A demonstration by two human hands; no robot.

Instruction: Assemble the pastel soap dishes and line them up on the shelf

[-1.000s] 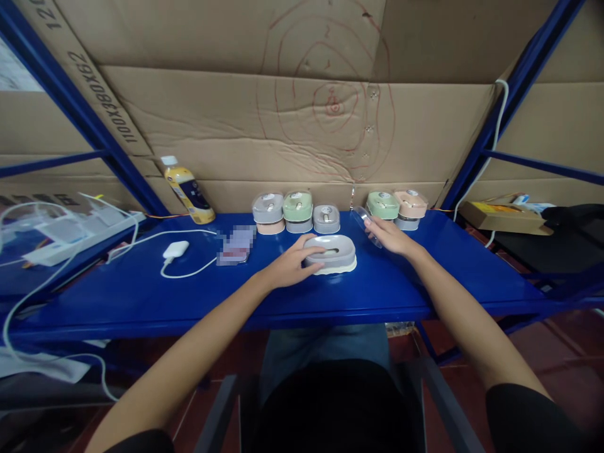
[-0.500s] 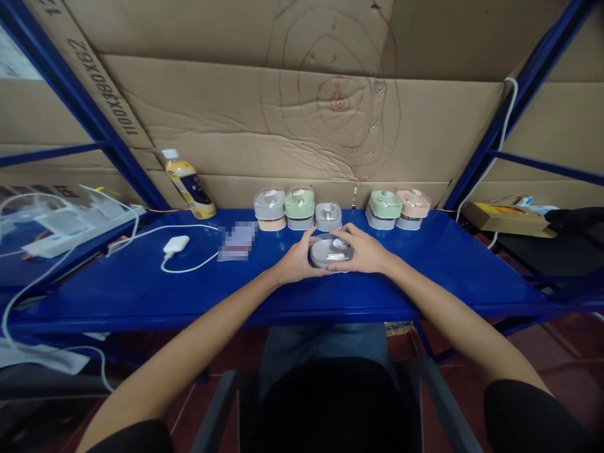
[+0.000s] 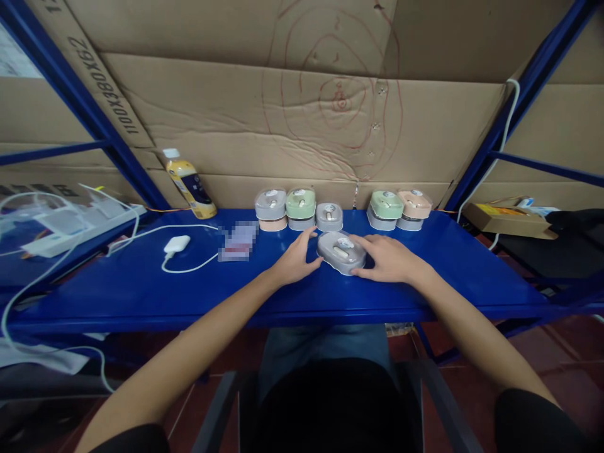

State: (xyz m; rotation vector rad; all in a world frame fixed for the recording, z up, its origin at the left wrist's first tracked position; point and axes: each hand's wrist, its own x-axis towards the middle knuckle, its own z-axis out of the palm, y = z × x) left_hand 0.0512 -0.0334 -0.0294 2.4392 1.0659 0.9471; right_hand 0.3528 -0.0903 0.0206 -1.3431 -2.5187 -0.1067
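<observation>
A grey oval container (image 3: pixel 341 251) with a clear lid lies on the blue shelf (image 3: pixel 141 296), turned at a slant. My left hand (image 3: pixel 295 261) grips its left end with curled fingers. My right hand (image 3: pixel 389 259) holds its right side, fingers bent along the rim. Behind it stand several similar containers in a row: a grey one on pink (image 3: pixel 270 209), a green one (image 3: pixel 301 207), a small grey one (image 3: pixel 329 216), another green one (image 3: pixel 384 208) and a peach one (image 3: pixel 413 207).
A yellow drink bottle (image 3: pixel 189 184) leans against the cardboard wall (image 3: pixel 236 126) at the back left. A white charger with its cable (image 3: pixel 176 244) and a blurred flat item (image 3: pixel 238 241) lie left of my hands. A power strip (image 3: pixel 80 226) sits far left, a brown box (image 3: pixel 507 217) far right.
My right hand brought the clear lid from the right onto the grey container. Both hands closed on the container and turned it to a slant, slightly to the right.
</observation>
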